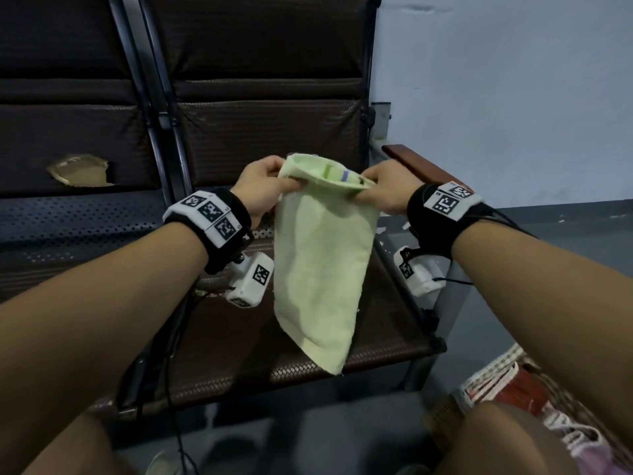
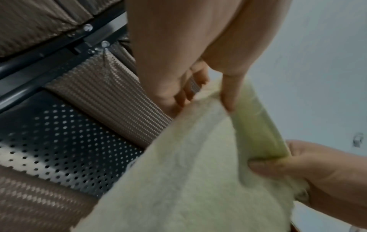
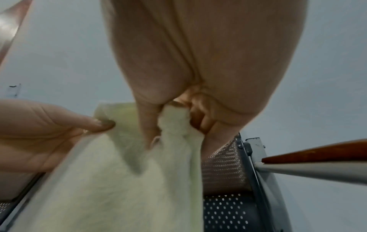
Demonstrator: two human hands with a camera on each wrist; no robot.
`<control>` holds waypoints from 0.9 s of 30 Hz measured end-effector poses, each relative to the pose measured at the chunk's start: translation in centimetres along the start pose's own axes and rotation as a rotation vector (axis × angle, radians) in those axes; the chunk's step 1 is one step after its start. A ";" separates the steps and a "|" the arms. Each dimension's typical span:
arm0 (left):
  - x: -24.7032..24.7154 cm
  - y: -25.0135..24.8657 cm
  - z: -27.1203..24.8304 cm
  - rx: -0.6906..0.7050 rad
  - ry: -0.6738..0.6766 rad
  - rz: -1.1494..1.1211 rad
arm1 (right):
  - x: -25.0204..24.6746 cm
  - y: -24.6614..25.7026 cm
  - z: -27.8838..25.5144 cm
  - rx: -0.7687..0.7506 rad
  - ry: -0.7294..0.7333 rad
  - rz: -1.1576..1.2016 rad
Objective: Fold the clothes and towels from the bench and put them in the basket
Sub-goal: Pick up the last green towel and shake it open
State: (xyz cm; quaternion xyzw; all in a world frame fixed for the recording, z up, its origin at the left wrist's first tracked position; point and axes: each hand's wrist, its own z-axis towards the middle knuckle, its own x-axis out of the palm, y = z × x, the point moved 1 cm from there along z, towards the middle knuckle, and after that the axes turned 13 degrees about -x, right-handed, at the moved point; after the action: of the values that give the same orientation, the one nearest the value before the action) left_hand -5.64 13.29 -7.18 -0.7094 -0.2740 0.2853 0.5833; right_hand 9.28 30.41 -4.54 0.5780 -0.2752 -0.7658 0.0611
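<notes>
- Left hand and right hand each pinch a top corner of the green towel
- Best match corners evenly before folding above the bench

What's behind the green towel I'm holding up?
Behind the green towel shows the bench, its brown woven seat and perforated metal strip. Whatever lies directly behind the cloth is covered.

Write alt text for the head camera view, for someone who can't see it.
Two hands hold up a pale green terry towel by its top edge, the left hand and right hand each pinching a corner, so it hangs above the brown woven bench seat. A woven basket of folded cloth sits at lower right.
</notes>
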 end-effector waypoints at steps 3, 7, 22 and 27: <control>0.0 -1.7 1.2 0.140 -0.183 -0.029 | -0.5 -0.1 1.5 -0.091 -0.236 0.102; -1.0 -3.3 1.9 0.185 -0.172 -0.089 | -0.7 0.8 2.3 -0.154 -0.403 0.271; -0.2 17.1 -4.9 -0.446 0.319 0.674 | 13.1 -5.9 -9.5 0.196 0.579 0.362; -0.2 17.8 -3.8 -0.519 0.197 0.339 | 13.8 -6.5 -8.7 0.328 0.415 0.666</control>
State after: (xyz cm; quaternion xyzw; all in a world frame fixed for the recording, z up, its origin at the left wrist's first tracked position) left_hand -1.99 7.60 -24.06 -0.8941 -0.1577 0.2291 0.3510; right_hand 14.21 27.16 -21.10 0.6016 -0.5469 -0.5175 0.2668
